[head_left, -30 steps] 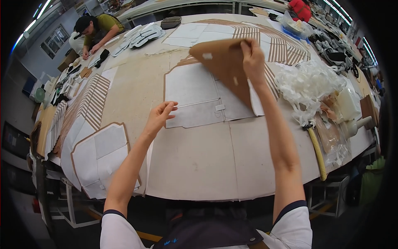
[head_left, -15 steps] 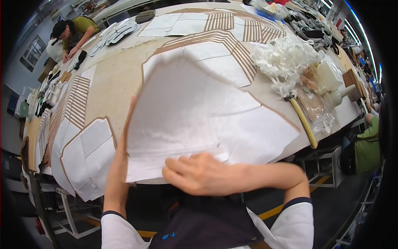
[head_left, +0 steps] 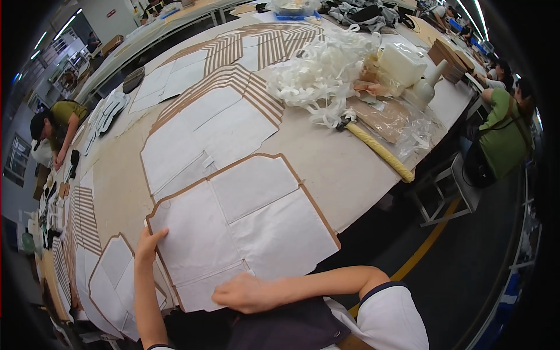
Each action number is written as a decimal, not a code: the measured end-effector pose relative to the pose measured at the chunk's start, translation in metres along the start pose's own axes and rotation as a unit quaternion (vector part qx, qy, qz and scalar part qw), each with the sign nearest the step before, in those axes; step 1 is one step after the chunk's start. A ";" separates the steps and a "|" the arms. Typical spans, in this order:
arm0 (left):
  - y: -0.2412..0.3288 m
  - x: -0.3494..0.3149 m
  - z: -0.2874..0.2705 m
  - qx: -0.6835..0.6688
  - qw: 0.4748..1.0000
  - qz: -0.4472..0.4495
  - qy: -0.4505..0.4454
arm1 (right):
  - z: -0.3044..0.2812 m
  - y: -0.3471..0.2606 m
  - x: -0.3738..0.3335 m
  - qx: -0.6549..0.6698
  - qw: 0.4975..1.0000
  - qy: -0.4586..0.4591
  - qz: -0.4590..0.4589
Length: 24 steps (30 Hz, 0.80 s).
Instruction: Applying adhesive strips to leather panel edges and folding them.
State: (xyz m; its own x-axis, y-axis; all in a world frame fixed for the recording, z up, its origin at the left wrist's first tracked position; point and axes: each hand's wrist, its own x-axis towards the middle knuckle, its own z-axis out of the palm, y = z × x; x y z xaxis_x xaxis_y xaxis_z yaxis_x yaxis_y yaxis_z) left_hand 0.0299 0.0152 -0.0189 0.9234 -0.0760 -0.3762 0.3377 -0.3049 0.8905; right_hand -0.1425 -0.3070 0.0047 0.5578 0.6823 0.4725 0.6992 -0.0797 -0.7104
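A white fabric panel (head_left: 262, 239) with brown bound edges and seams lies at the near table edge, nearly flat. My left hand (head_left: 153, 242) grips its left edge, thumb on top and fingers hidden underneath. My right hand (head_left: 248, 291) is closed at the panel's near edge, beside a short seam; its curled fingertips are partly hidden. Just beyond lies a stack of similar panels (head_left: 204, 131), fanned so that their brown edges show as stripes. Another pile of panels (head_left: 114, 274) hangs over the table edge at the left.
White tangled strips (head_left: 326, 70) lie at the back right, near a plastic jug (head_left: 402, 63) and a squeeze bottle (head_left: 430, 84). A yellow-wrapped rod (head_left: 379, 150) points toward the right table edge. One co-worker (head_left: 61, 125) leans over the far left; another person (head_left: 504, 134) sits at the right.
The panel has come down from a raised, billowing position to lie nearly flat. My left thumb now shows on its edge. The view has turned to the right.
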 end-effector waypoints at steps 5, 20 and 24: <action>0.021 0.019 -0.016 0.171 0.968 0.113 0.148 | -0.205 0.065 -0.073 -0.200 0.850 0.379 0.306; 0.256 0.109 0.405 -0.129 0.947 0.150 -0.253 | -0.313 0.119 -0.066 -0.075 0.828 0.473 0.291; 0.263 0.108 0.418 -0.171 0.902 0.073 -0.391 | -0.291 0.111 -0.080 -0.172 0.861 0.385 0.283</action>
State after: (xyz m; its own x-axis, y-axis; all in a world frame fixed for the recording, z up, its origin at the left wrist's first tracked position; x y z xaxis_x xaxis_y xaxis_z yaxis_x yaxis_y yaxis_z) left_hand 0.1423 -0.4704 0.0673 0.5972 -0.7778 -0.1958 0.3829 0.0620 0.9217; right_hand 0.0203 -0.5817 0.0400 0.8918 -0.2103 0.4005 0.2344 -0.5423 -0.8068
